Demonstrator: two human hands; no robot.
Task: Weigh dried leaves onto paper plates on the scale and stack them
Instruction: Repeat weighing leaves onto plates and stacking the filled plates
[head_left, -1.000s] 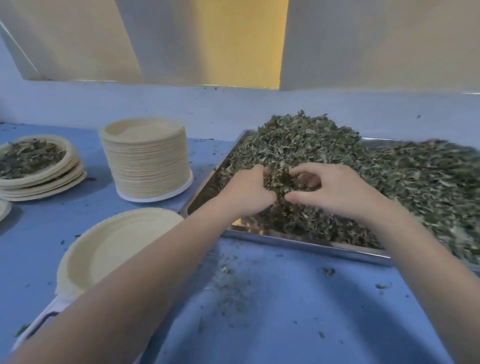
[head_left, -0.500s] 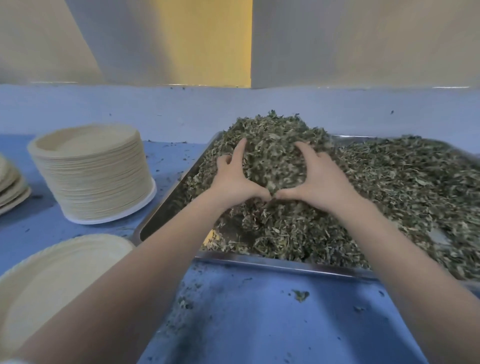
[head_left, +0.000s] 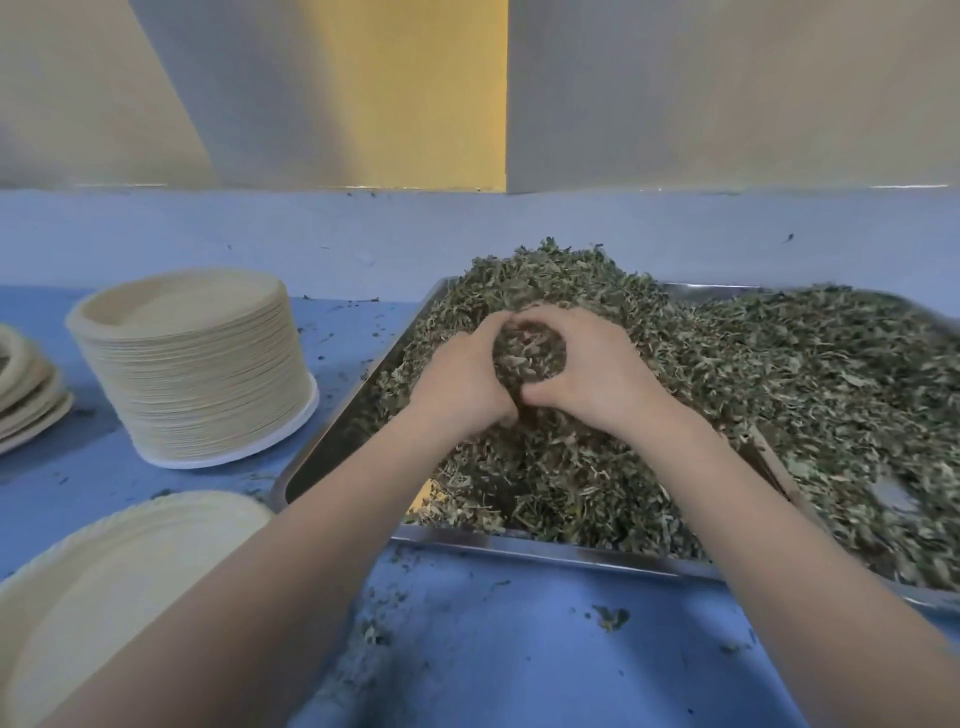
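As both curl, hands (head_left: 535, 384) cup leaves (head_left: 530, 348).

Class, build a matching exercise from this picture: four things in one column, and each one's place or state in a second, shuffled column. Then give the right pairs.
Things:
1. tall stack of empty plates
2. metal tray
3. both hands
4. single empty plate

Places or states:
A. cupped together around a clump of dried leaves
B. lower left corner, nearest the camera
C. heaped with leaves, on the right
D. upright on the blue table, left of the tray

Pairs: 1-D, 2-C, 3-A, 4-B
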